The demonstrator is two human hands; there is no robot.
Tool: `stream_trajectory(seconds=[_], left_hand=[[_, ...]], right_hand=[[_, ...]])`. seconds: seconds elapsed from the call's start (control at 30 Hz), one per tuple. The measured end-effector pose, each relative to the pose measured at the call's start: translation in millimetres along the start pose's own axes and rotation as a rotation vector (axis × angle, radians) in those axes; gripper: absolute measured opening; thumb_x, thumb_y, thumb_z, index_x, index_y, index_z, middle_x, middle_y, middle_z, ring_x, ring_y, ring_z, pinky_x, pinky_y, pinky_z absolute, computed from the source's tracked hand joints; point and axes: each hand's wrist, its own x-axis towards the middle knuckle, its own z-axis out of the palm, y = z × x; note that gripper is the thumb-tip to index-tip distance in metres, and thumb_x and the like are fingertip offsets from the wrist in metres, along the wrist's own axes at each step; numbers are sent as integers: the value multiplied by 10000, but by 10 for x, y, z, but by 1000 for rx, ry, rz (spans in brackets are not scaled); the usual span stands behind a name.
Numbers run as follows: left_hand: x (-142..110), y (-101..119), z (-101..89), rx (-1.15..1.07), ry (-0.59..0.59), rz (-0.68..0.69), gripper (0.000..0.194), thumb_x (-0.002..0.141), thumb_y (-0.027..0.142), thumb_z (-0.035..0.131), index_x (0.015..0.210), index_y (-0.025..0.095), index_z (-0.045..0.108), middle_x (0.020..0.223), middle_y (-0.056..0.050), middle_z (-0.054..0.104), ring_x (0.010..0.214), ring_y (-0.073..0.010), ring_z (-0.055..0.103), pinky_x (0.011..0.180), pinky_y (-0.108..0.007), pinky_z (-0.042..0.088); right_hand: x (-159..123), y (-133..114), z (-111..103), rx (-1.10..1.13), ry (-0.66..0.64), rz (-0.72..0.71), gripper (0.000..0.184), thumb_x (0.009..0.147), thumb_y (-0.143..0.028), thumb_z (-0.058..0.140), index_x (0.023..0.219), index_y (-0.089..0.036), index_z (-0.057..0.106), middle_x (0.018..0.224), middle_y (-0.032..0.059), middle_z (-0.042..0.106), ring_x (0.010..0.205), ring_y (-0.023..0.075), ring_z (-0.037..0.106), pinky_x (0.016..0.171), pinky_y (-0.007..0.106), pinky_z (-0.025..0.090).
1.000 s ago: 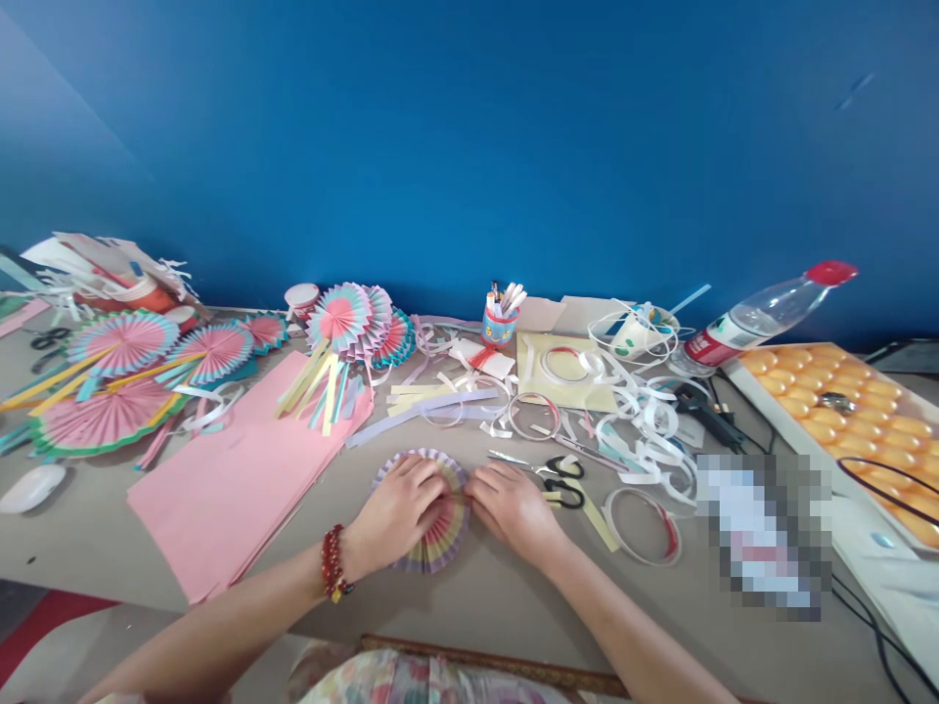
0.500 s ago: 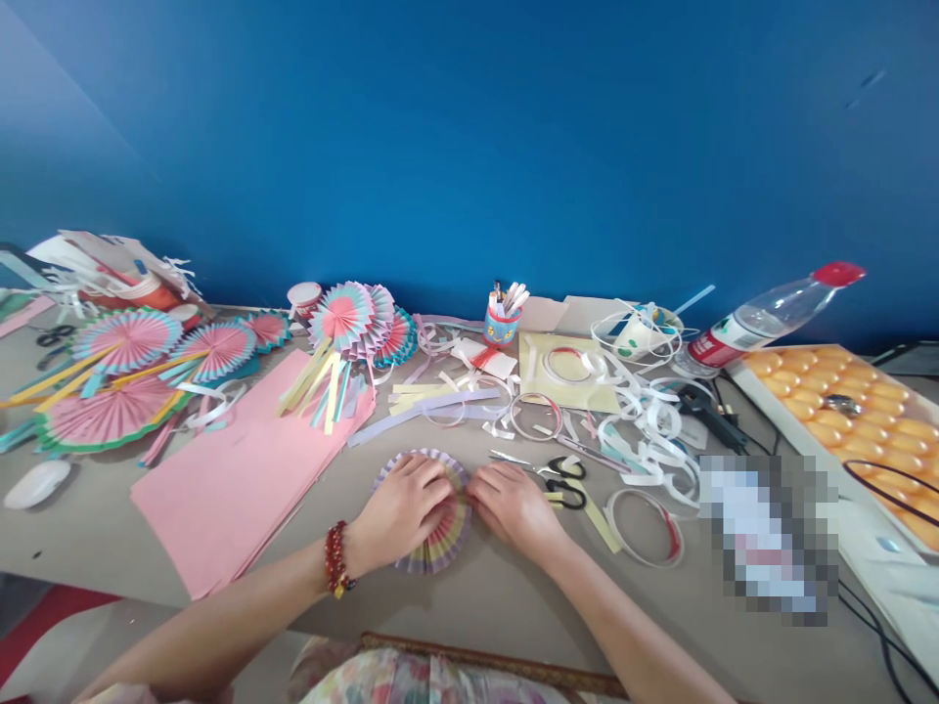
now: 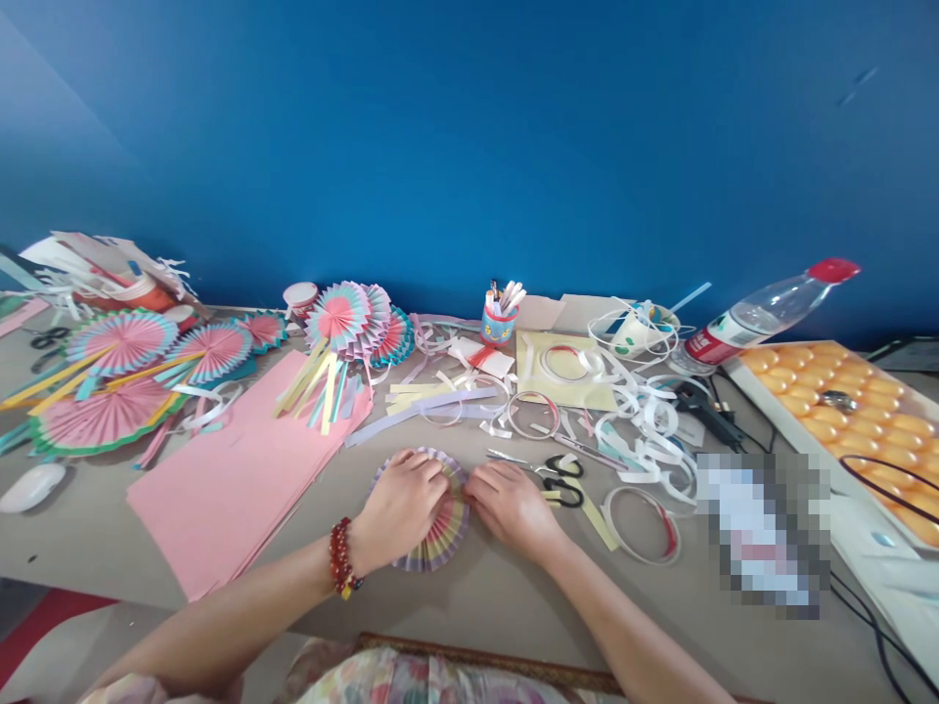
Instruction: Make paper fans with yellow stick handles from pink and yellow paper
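Note:
A round pleated paper rosette [image 3: 444, 540] in purple, yellow and pink lies on the table in front of me. My left hand [image 3: 407, 504], with a red bead bracelet [image 3: 340, 557] at the wrist, rests over its upper left part, fingers bent together and pressing on the folds. At the rosette's right edge, my right hand [image 3: 514, 506] is closed, its fingertips pinching the rim. What lies beneath my fingers is hidden. Just beyond the right hand are black-handled scissors [image 3: 563, 479], lying open on yellow paper strips.
Pink paper sheets [image 3: 235, 479] and several finished paper fans [image 3: 121, 340] occupy the left. White paper strips [image 3: 646, 420], tape rings [image 3: 644, 525] and a glue gun [image 3: 708, 413] lie on the right. A bottle [image 3: 763, 321] and a pen cup [image 3: 500, 323] stand farther back.
The camera view has shifted slightly. Both hands keep about the same place on the rosette, with hardly any visible movement.

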Motion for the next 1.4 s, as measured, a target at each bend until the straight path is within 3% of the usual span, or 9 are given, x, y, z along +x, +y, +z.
stream_trajectory(seconds=[0.37,0.67,1.0,1.4], left_hand=[[93,21,-82,73,-137,-11,201,942,329,584,812,180,623,881,-49,664,900,-235,619,863,-404,424],[116,22,-120,140,-168,32,155,907,303,611,824,172,615,886,-53,665,882,-248,627,838,-412,442],[127,11,-43,176,-168,66,62,885,191,605,845,145,617,891,-76,660,870,-245,622,861,-411,437],[82,4,-54,95,-103,32,175,935,286,553,804,176,591,862,-47,648,837,-222,613,850,-386,435]], right_hand=[[-8,14,39,-21,4,12,90,932,-185,569,848,-189,602,834,33,620,787,188,525,755,313,387],[-14,15,41,-37,-4,-1,73,927,-186,582,857,-183,604,857,41,632,803,195,538,775,321,401],[-12,15,62,-49,-8,-8,64,923,-166,563,872,-176,601,868,53,626,805,200,534,782,334,403],[-9,13,40,-23,-15,7,70,915,-143,570,863,-180,599,855,46,619,812,196,539,797,327,404]])
